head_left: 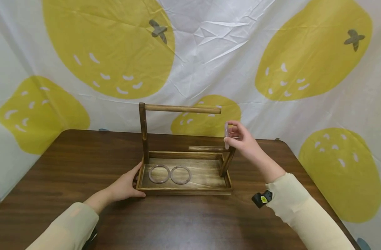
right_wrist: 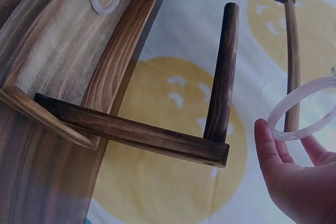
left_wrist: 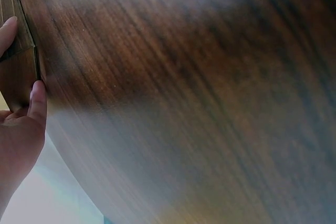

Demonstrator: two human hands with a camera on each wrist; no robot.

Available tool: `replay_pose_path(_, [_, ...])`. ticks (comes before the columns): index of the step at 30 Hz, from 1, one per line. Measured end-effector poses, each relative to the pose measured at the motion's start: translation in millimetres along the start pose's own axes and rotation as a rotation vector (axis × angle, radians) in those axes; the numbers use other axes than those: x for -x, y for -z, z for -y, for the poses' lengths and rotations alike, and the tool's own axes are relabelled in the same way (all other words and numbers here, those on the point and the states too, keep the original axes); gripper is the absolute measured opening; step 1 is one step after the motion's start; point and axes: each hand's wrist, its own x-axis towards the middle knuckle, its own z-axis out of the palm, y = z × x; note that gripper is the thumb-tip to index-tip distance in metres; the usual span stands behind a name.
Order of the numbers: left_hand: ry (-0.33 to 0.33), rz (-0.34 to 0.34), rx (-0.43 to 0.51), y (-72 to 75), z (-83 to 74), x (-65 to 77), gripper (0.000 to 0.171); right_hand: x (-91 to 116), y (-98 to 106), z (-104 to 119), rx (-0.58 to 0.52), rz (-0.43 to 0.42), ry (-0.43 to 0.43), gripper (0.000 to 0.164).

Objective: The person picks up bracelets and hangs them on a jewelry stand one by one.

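A wooden two-armed bangle stand has a shallow tray base [head_left: 184, 189], an upper bar [head_left: 182, 109] from its left post and a lower bar [head_left: 206, 149] from its right post. My left hand [head_left: 123, 187] grips the tray's left end, thumb at the front corner; the left wrist view shows fingers around that end [left_wrist: 18, 77]. Pinched upright in my right hand [head_left: 245, 142] is a pale pink bangle [head_left: 226, 133], right of and below the upper bar's free end. In the right wrist view this bangle [right_wrist: 294, 97] overlaps that bar's tip [right_wrist: 292, 121].
Two similar bangles, a left one [head_left: 159, 182] and a right one [head_left: 180, 183], lie flat side by side in the tray. The stand is on a dark wooden table [head_left: 184, 222]. Behind the table hangs a white cloth [head_left: 206, 69] with yellow fruit prints.
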Motion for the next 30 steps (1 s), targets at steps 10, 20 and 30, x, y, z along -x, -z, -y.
replay_pose_path(10, [0.004,-0.004,-0.012,0.0,0.3,0.0,0.113,-6,5,2,-0.005,0.002,-0.022,0.055])
replay_pose_path(20, [0.013,0.002,-0.008,0.4,-2.2,1.4,0.113,-12,10,4,-0.037,-0.008,-0.018,0.055])
replay_pose_path(30, [0.021,0.005,-0.008,0.3,-2.2,1.4,0.112,-20,13,4,-0.055,-0.039,-0.049,0.056])
